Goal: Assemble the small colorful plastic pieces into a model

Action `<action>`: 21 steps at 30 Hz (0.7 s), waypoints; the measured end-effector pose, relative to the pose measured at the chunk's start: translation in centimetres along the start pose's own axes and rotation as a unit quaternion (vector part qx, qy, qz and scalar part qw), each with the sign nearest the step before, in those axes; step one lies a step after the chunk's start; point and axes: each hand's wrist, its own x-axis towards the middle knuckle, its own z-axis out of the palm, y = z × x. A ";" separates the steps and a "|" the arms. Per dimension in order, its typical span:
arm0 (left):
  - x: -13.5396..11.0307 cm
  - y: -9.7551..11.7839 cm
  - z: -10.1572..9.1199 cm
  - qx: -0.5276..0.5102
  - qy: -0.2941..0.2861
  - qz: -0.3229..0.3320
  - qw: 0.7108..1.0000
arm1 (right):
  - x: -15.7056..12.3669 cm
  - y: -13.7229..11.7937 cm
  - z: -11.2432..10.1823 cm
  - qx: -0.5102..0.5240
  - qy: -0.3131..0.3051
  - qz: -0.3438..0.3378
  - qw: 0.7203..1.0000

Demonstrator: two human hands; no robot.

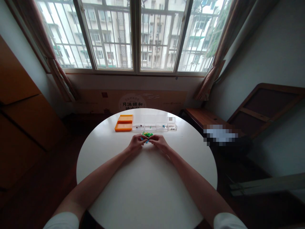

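Observation:
My left hand (pixel 138 142) and my right hand (pixel 159 142) come together over the far half of the round white table, fingertips nearly touching. Both have their fingers pinched, but what they grip is too small to name. Just beyond the fingertips lies a small pile of green and yellow pieces (pixel 148 134). A few bright blue pieces (pixel 147 141) show between the hands, partly covered by the fingers; I cannot tell whether they are held or lie on the table.
Behind the pile stand an open orange case (pixel 123 126) and a row of clear plastic boxes (pixel 150 122) with lids up and a few tiny pieces inside. The white table (pixel 147 184) has a curved edge. A wooden bench (pixel 202 116) is at the right.

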 end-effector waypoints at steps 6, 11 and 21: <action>0.0 -0.1 0.0 0.000 -0.003 0.002 1.000 | 0.1 0.1 0.0 -0.007 -0.001 -0.003 1.000; 0.0 -0.2 0.0 0.005 -0.004 0.002 1.000 | 0.1 0.2 0.0 -0.008 0.003 0.000 1.000; 0.0 0.2 0.0 0.006 -0.003 -0.002 1.000 | -0.1 0.0 0.0 -0.003 -0.001 -0.003 1.000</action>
